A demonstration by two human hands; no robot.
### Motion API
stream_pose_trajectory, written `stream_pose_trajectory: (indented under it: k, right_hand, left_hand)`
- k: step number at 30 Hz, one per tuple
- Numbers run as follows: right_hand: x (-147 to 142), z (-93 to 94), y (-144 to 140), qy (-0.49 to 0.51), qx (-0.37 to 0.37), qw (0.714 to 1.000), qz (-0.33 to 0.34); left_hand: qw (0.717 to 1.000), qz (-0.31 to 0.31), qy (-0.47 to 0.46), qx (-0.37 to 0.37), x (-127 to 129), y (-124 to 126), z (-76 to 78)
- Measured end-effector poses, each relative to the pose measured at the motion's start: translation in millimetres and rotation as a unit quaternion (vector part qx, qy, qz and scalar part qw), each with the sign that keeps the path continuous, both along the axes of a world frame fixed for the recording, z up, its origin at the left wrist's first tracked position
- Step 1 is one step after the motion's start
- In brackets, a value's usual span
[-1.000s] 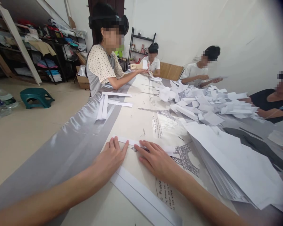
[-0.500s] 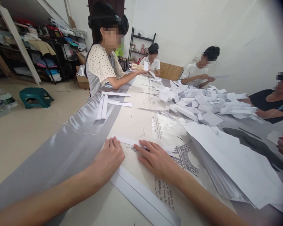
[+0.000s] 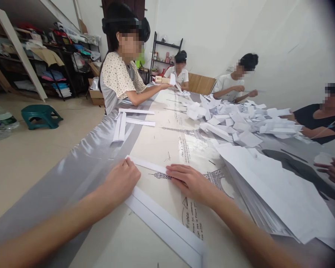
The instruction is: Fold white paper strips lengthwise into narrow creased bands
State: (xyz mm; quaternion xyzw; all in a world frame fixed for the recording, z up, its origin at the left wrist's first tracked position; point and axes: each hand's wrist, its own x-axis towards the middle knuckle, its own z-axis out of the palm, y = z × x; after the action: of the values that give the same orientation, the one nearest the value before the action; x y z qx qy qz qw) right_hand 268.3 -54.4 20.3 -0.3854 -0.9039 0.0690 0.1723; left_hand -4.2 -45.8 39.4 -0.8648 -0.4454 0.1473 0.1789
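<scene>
A narrow folded paper strip lies across the printed tablecloth, over the tip of an Eiffel Tower drawing. My left hand is closed at its left end, fingers curled down; the thumb is hidden. Toward the other end, my right hand rests flat with its fingers stretched out over the strip, covering that end. Nearer to me, another long folded white paper strip with a crease along its length lies slantwise below both hands.
A thick stack of white paper spreads to my right. Behind it is a heap of folded paper pieces. Several finished-looking strips lie at the left table edge. Co-workers sit around the table; one holds a wooden block. A green stool stands on the floor.
My right hand has slid a little rightward along the strip, its fingers now closer together. My left hand has shifted slightly left, showing more of the strip. A co-worker's hand at right has moved.
</scene>
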Motion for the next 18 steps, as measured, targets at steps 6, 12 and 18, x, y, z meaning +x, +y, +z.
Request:
stream_pose_trajectory:
  k: [6, 12, 18]
  right_hand:
    - [4, 0.4, 2, -0.006, 0.007, 1.000, 0.007]
    - [1, 0.4, 4, 0.009, 0.010, 1.000, 0.011]
    - [1, 1.1, 3, 0.009, -0.003, 1.000, 0.004]
  left_hand:
    - [0.997, -0.018, -0.078, 0.004, -16, 17, 6.7]
    - [0.985, -0.076, -0.154, 0.027, 2, 19, -12.9]
    - [0.961, -0.174, -0.215, 0.015, 14, 2, -43.2]
